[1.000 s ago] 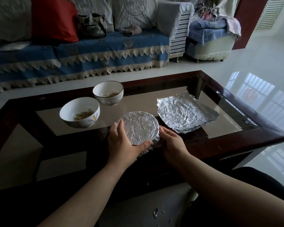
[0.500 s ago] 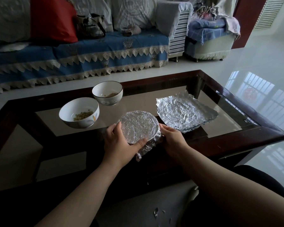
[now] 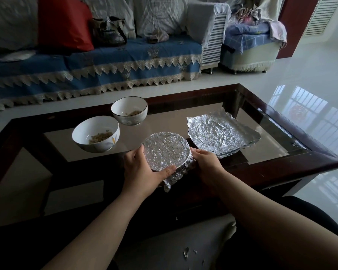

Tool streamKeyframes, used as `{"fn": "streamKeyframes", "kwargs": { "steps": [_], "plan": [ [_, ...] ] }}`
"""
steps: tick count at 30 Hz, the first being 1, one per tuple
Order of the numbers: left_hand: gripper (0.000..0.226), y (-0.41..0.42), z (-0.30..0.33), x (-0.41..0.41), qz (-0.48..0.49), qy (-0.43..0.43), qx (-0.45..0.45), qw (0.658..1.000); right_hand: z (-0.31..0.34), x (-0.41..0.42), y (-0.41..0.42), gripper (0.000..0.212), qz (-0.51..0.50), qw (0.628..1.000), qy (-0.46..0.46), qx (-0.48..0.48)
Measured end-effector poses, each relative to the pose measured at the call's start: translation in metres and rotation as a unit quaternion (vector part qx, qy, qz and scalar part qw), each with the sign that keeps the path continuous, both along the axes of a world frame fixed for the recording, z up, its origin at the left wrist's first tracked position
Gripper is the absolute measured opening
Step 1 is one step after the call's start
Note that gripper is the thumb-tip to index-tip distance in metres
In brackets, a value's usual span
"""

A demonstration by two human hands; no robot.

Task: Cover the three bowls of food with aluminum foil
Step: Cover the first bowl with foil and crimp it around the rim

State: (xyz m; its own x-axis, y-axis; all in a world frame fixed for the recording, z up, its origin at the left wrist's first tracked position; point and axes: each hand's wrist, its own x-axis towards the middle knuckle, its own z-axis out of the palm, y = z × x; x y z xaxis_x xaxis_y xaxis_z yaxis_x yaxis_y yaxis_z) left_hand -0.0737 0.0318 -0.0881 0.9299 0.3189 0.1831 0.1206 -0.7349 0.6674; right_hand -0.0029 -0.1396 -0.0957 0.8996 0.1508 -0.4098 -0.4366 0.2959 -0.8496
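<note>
A bowl wrapped in crinkled aluminum foil [image 3: 165, 150] sits tilted toward me at the near edge of the glass-topped table [image 3: 277, 154]. My left hand [image 3: 142, 172] grips its left and front side, thumb pressed on the foil rim. My right hand [image 3: 205, 162] holds its right side. Two uncovered white bowls with food stand to the left: a larger one [image 3: 96, 134] and a smaller gold-rimmed one [image 3: 129, 111] behind it. A stack of flat foil sheets [image 3: 221, 134] lies to the right of the wrapped bowl.
The table has a dark wooden frame [image 3: 281, 168] around the glass. Behind it runs a sofa with a blue lace-edged cover [image 3: 98, 69], a red cushion and a bag. White tiled floor lies to the right. Small foil scraps [image 3: 186, 252] rest on my lap.
The wrapped bowl has been tipped toward me and drawn slightly nearer. A loose foil flap now hangs at its front. Both hands have stayed on it.
</note>
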Motion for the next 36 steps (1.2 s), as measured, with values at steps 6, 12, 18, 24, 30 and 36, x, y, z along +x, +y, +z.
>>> {"fn": "streamKeyframes", "kwargs": {
  "steps": [6, 12, 18, 24, 30, 36],
  "plan": [
    [0.112, -0.002, 0.000, -0.001, -0.005, -0.002, -0.006, 1.000, -0.002, 0.002, 0.003, 0.017, -0.011, 1.000, 0.007, -0.009],
    [0.112, -0.004, 0.001, -0.001, -0.006, -0.009, -0.014, 1.000, -0.008, 0.001, 0.005, 0.019, -0.055, 0.990, -0.040, -0.127],
    [0.116, -0.003, 0.002, -0.001, -0.001, -0.006, -0.011, 1.000, -0.007, 0.005, -0.003, 0.011, -0.029, 0.944, -0.165, -0.284],
    [0.113, -0.004, 0.003, 0.000, -0.008, -0.005, -0.012, 1.000, -0.009, 0.006, -0.009, 0.012, -0.007, 0.908, -0.226, -0.352],
    [0.113, -0.004, 0.003, 0.003, -0.002, -0.009, -0.008, 1.000, 0.001, 0.005, -0.018, 0.027, 0.077, 0.940, -0.189, -0.273],
    [0.115, -0.006, 0.005, 0.003, 0.016, -0.010, 0.002, 1.000, 0.004, 0.004, -0.018, 0.027, 0.055, 0.971, -0.144, -0.183]
  ]
}}
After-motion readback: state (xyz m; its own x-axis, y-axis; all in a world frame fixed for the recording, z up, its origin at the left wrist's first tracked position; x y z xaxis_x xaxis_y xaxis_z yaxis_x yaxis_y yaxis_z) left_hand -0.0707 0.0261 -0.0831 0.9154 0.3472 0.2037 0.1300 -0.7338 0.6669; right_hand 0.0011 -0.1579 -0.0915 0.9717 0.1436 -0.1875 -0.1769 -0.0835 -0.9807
